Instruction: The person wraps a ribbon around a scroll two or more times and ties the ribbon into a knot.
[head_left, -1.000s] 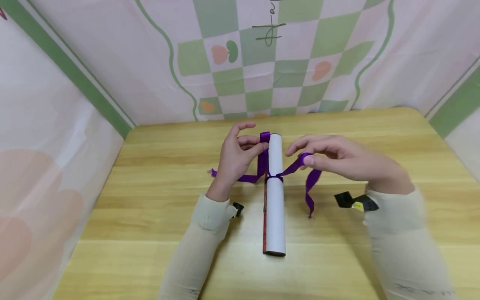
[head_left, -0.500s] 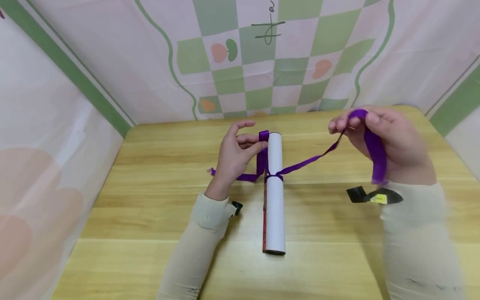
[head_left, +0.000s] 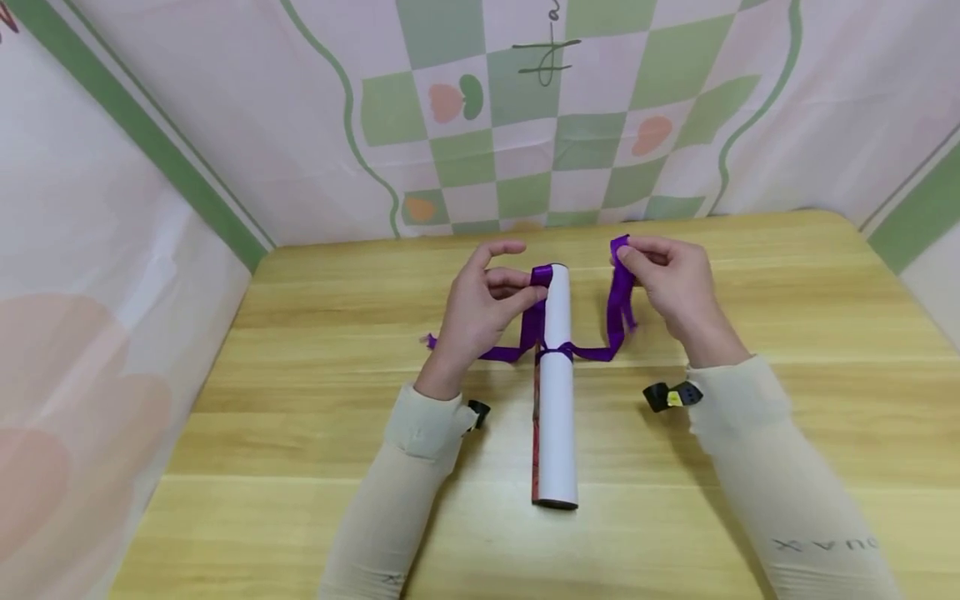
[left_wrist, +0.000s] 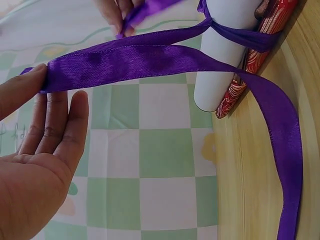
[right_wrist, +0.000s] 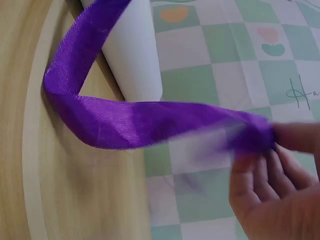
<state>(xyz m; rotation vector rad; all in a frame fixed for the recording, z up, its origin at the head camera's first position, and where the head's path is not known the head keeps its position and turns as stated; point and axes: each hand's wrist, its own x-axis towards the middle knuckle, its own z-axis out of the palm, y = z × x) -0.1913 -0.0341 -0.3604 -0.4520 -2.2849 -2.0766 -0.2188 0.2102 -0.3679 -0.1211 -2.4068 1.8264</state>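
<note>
A white paper roll (head_left: 558, 417) with a red patterned edge (left_wrist: 252, 65) along its side lies lengthwise on the table. Purple ribbon (head_left: 557, 352) is tied round its middle. On the left, my left hand (head_left: 487, 308) pinches a raised loop of that ribbon (left_wrist: 125, 63) between thumb and fingers, while its loose tail (left_wrist: 285, 145) trails down to the table. To the right of the roll, my right hand (head_left: 675, 279) pinches the other ribbon length (right_wrist: 115, 122), folded over at the fingertips, with its short end hanging blurred in the right wrist view.
The wooden table (head_left: 300, 433) meets a hanging cloth (head_left: 517, 158) with green and white checks at its back edge. Another cloth side (head_left: 112, 292) stands at the left. Black wrist straps (head_left: 672, 397) stick out beside the sleeves.
My right hand swung out right, drawing the ribbon out straight, then came back toward the roll and now holds it up folded. My left hand has kept its loop nearly still.
</note>
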